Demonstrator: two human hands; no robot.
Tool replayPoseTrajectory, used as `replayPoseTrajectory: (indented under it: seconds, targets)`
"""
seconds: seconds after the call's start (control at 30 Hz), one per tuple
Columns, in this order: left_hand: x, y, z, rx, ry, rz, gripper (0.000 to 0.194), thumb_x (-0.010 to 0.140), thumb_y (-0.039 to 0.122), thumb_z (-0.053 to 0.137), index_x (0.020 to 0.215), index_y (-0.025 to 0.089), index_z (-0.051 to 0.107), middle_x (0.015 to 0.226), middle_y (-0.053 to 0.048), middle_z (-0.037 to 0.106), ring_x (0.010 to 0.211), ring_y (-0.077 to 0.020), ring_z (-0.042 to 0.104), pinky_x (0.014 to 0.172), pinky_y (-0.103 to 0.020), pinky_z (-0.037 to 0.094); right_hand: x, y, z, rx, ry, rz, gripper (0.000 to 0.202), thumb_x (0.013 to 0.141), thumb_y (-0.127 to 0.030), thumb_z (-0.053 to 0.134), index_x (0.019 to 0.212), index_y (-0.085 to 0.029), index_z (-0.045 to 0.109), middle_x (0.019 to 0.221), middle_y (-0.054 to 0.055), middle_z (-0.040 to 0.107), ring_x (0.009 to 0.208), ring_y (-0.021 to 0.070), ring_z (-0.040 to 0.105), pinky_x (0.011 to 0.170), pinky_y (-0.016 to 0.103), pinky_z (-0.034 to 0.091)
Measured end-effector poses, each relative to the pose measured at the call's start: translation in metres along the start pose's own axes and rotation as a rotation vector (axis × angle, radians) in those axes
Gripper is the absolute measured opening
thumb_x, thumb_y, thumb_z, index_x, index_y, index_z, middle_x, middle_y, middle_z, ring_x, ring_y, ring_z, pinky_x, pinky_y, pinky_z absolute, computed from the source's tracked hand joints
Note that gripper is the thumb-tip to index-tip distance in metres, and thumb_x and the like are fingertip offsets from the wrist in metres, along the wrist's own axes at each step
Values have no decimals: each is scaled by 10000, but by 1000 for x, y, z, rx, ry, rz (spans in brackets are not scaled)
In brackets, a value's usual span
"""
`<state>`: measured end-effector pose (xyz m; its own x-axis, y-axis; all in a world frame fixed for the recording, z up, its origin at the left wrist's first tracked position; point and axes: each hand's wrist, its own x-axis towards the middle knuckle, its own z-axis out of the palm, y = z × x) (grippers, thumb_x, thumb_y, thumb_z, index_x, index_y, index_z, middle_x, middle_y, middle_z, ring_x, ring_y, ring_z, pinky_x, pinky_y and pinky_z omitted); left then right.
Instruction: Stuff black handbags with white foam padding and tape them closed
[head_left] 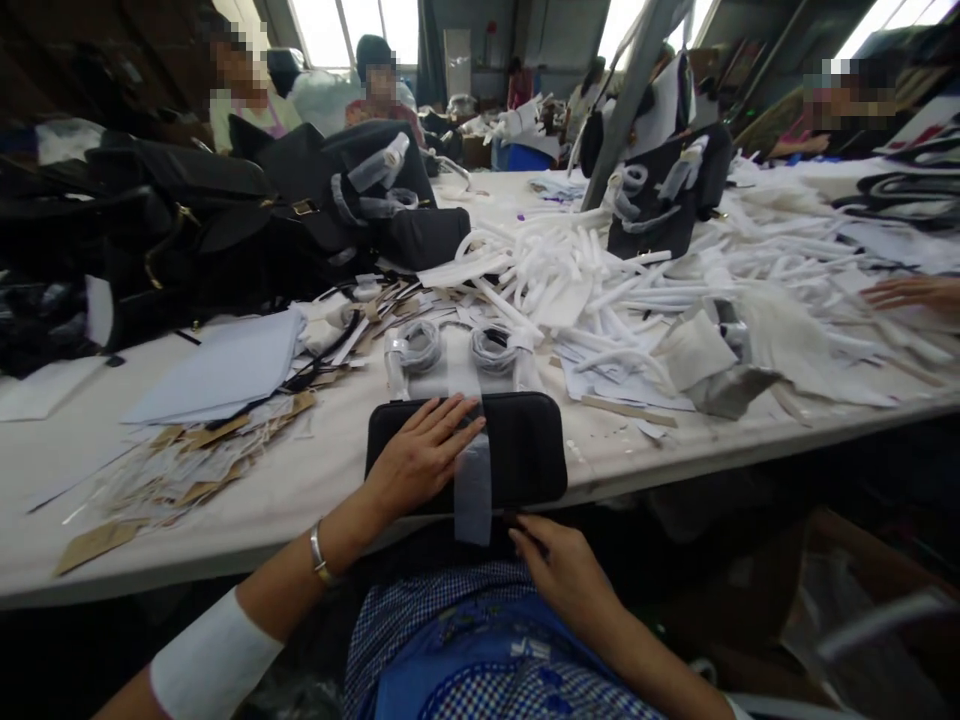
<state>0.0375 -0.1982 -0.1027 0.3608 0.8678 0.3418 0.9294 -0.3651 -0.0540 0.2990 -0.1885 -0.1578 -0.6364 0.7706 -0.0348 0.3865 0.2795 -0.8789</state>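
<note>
A black bag (pixel 529 450) lies at the table's front edge, its smooth base towards me. My left hand (pixel 424 455) rests flat on it, fingers stretched out and touching a translucent white strip (pixel 472 490) that runs down over the bag and hangs past the edge. Behind the base, coiled handles (pixel 416 347) wrapped in clear plastic lie on the table. My right hand (pixel 562 560) is below the bag's near right side, thumb and fingers pinched together around something small and dark that I cannot make out.
Black bags (pixel 247 200) are heaped at the left. White sheets (pixel 225 365) and paper tags (pixel 195 450) lie nearer. White tubes (pixel 570 270) cover the middle and right. A metal post (pixel 626 110) rises from the table. Another person's hand (pixel 915 292) is at the right edge.
</note>
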Motion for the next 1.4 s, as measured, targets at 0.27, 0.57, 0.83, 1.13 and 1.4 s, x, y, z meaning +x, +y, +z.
replayPoseTrajectory:
  seconds: [0.27, 0.57, 0.83, 1.13, 1.4]
  targets:
    - [-7, 19, 2, -50, 40, -100, 533, 902, 72, 476, 1427, 158, 492, 1505, -111, 472, 1383, -230, 449, 1189, -441, 337, 12, 21, 46, 549, -123, 202, 447, 753, -341, 743, 1159, -160, 695, 1075, 85, 747, 959, 235, 698, 866, 347, 553]
    - [-11, 23, -11, -126, -86, -55, 670, 885, 262, 570, 1509, 144, 354, 1596, -128, 309, 1478, -264, 291, 1222, -505, 234, -6, 15, 44, 566, -226, 289, 230, 797, -358, 669, 789, -129, 685, 574, -5, 641, 484, 101, 556, 464, 196, 405]
    - [-11, 21, -4, -64, -36, -69, 648, 930, 312, 550, 1511, 118, 341, 1599, -132, 303, 1494, -251, 250, 1219, -470, 260, -25, 15, 46, 549, -317, 300, 179, 796, -317, 661, 768, -142, 679, 592, -11, 644, 513, 104, 585, 470, 188, 374]
    - [-18, 24, 5, -43, 46, 17, 528, 934, 170, 503, 1457, 136, 432, 1525, -127, 441, 1445, -241, 363, 1189, -475, 337, -33, 13, 46, 507, -401, 277, 177, 776, -298, 657, 711, -138, 700, 674, 29, 708, 569, 127, 628, 557, 219, 449]
    - [-27, 33, 1, -116, -4, 3, 560, 903, 134, 473, 1461, 122, 424, 1537, -148, 416, 1464, -250, 320, 1179, -494, 345, -38, -5, 25, 444, -398, 170, 166, 804, -256, 645, 728, -147, 746, 686, 33, 727, 638, 151, 654, 614, 236, 476]
